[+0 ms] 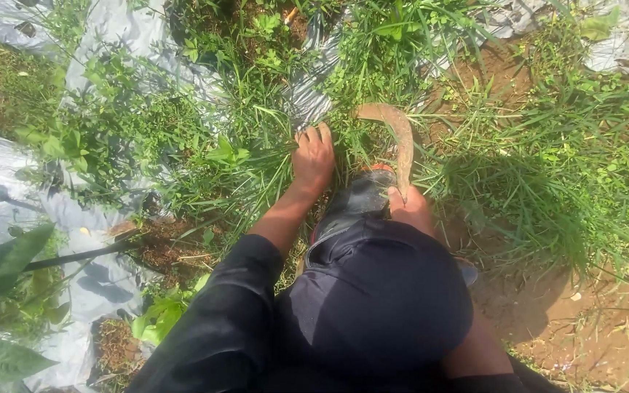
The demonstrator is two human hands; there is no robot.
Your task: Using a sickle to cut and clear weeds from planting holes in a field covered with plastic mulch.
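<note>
My left hand [313, 157] reaches forward and grips a clump of long green grass [260, 164] near the ground. My right hand [409, 206] holds a rusty curved sickle [397, 135], its blade arching up and to the left over the grass. My bent knee in dark trousers [380, 291] and a black rubber boot [358, 198] sit between the two hands and hide the sickle's handle.
Silver plastic mulch sheeting [9, 182] covers the ground at left and along the top. Dense weeds and grass [569, 145] grow at right. Bare reddish soil [591, 327] lies at lower right. A black hose or stick [74, 255] crosses the sheeting at left.
</note>
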